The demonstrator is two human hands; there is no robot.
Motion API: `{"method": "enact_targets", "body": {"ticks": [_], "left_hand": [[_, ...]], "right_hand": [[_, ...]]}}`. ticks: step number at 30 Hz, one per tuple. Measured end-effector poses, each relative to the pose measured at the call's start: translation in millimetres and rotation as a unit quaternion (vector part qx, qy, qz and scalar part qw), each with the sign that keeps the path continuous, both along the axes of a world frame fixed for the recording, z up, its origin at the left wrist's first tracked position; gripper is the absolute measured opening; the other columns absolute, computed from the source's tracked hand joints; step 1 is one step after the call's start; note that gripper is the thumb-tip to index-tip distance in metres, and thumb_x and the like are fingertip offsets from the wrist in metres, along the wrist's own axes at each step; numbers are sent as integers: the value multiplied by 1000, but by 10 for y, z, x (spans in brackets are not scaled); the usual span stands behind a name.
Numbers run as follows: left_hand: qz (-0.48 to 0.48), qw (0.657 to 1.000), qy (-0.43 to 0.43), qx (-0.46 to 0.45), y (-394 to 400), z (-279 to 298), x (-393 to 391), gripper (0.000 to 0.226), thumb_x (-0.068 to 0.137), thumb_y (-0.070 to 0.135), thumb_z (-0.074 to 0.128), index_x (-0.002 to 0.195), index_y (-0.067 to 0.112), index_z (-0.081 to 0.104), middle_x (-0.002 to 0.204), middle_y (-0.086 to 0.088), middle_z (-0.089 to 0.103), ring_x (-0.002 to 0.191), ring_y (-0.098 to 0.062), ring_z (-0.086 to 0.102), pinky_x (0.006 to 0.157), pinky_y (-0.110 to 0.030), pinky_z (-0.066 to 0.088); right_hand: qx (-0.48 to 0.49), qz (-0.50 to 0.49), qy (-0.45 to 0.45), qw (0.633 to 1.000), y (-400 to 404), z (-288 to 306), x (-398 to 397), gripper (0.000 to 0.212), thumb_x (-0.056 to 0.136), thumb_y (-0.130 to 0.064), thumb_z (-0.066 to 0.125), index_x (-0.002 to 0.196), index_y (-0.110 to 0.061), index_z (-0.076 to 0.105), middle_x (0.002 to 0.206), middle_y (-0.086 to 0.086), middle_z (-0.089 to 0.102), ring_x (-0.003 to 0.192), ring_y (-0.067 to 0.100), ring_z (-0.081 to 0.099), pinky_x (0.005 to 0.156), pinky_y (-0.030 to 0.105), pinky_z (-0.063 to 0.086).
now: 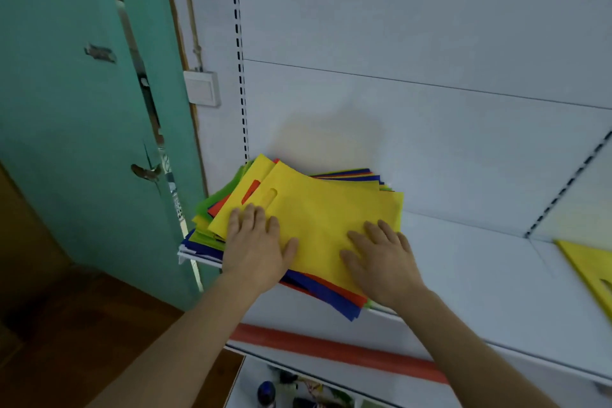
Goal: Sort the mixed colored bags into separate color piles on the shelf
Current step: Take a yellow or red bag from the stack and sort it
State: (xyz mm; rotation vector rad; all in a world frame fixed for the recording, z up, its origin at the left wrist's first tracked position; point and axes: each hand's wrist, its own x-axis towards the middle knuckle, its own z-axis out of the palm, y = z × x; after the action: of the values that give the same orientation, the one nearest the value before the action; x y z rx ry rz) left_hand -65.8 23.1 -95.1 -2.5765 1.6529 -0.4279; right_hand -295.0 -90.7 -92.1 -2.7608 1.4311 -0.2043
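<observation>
Yellow bag (318,209) topped the mixed stack (231,225) at the shelf's (463,262) left end, w/ both hands flat on it. Left hand (256,242) lay palm-down on the bag's near-left corner, fingers straight, gripping nothing; right hand (381,262) lay the same way on the near-right part, also not closed round anything. Neither hand had a pinch on an edge yet, as far as could be seen.

To do this step well, prob. best to keep one palm pressing the stack while the other slides or peels off just the top sheet. The fabric looked thin and slippery, so 2 bags could come away together; a second yellow one sat right under it, offset toward 10 o'clock. Worth checking by the handle slot (270,197).

Outward from there: red, blue and green layers fanned out under the yellow, some overhanging the front lip at 6 o'clock, so a careless pull might drag them off. Another yellow bag (586,268) lay well apart at 3 o'clock, likely the yellow pile's spot. Nothing lay on the shelf between them. Green door (82,109) stood at 9 o'clock, wall switch (202,89) at 11, red strip (331,348) along the front edge, clutter below too blurred to name.
</observation>
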Motion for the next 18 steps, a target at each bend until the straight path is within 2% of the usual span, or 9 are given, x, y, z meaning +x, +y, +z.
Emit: {"method": "enact_targets", "body": {"ticks": [2, 5, 7, 9, 11, 12, 14, 16, 18], "left_hand": [[-14, 1000, 0, 4, -39, 5, -42, 82, 102, 67, 8, 154, 16, 46, 159, -17, 45, 152, -37, 28, 124, -57, 15], [-36, 999, 21, -20, -102, 20, -136, 70, 104, 63, 19, 150, 18, 48, 148, -9, 56, 140, -33, 43, 116, -52, 30], [-53, 996, 49, -49, -129, -5, -187, 64, 105, 60, 26, 149, 20, 47, 145, -5, 58, 135, -29, 47, 112, -48, 36], [-61, 993, 71, -75, -138, -7, -194, 64, 103, 62, 29, 150, 21, 46, 147, -4, 56, 137, -28, 45, 112, -47, 37], [-31, 993, 75, -89, -144, 60, -150, 75, 100, 70, 26, 154, 20, 43, 158, -12, 47, 148, -34, 35, 119, -51, 31], [-1, 994, 68, -88, -142, 100, -115, 82, 99, 74, 21, 157, 19, 39, 163, -19, 39, 153, -37, 27, 123, -53, 25], [55, 995, 49, -67, -124, 140, -53, 95, 96, 80, 11, 162, 14, 32, 168, -27, 24, 158, -42, 15, 127, -57, 12], [77, 996, 34, -41, -88, 116, -35, 101, 94, 82, 9, 162, 9, 31, 168, -30, 22, 158, -44, 12, 127, -60, 6], [73, 996, 31, -32, -60, 68, -60, 100, 95, 80, 10, 160, 8, 35, 166, -30, 27, 157, -43, 16, 127, -61, 5]], "right_hand": [[-2, -111, -40, 993, 0, 34, -90, 62, 101, -72, 28, 142, -36, 57, 157, 6, 43, 150, 34, 30, 119, 53, 33], [88, -224, -102, 965, -87, 84, -204, 70, 97, -70, 45, 142, -16, 48, 135, 14, 55, 126, 39, 54, 99, 51, 51], [138, -236, -160, 949, -149, 114, -240, 65, 96, -58, 61, 136, -10, 42, 119, 14, 64, 106, 38, 63, 88, 50, 56], [129, -238, -230, 935, -169, 138, -239, 60, 96, -35, 68, 140, -8, 38, 104, 13, 65, 92, 37, 61, 79, 46, 55], [105, -238, -285, 922, -200, 166, -226, 72, 95, -21, 66, 156, -8, 29, 100, 13, 64, 96, 40, 63, 75, 43, 51], [101, -237, -300, 919, -218, 182, -217, 74, 96, -20, 66, 160, -10, 29, 106, 15, 67, 103, 41, 64, 77, 42, 49], [106, -227, -304, 919, -259, 189, -202, 57, 99, -24, 65, 151, -12, 45, 118, 15, 69, 109, 39, 63, 80, 39, 47], [106, -209, -288, 929, -268, 169, -183, 28, 100, -23, 62, 125, -11, 60, 109, 13, 69, 96, 34, 62, 77, 38, 50], [104, -195, -280, 934, -239, 142, -153, 9, 100, -19, 57, 104, -12, 59, 97, 11, 66, 83, 28, 59, 72, 40, 52]]}}
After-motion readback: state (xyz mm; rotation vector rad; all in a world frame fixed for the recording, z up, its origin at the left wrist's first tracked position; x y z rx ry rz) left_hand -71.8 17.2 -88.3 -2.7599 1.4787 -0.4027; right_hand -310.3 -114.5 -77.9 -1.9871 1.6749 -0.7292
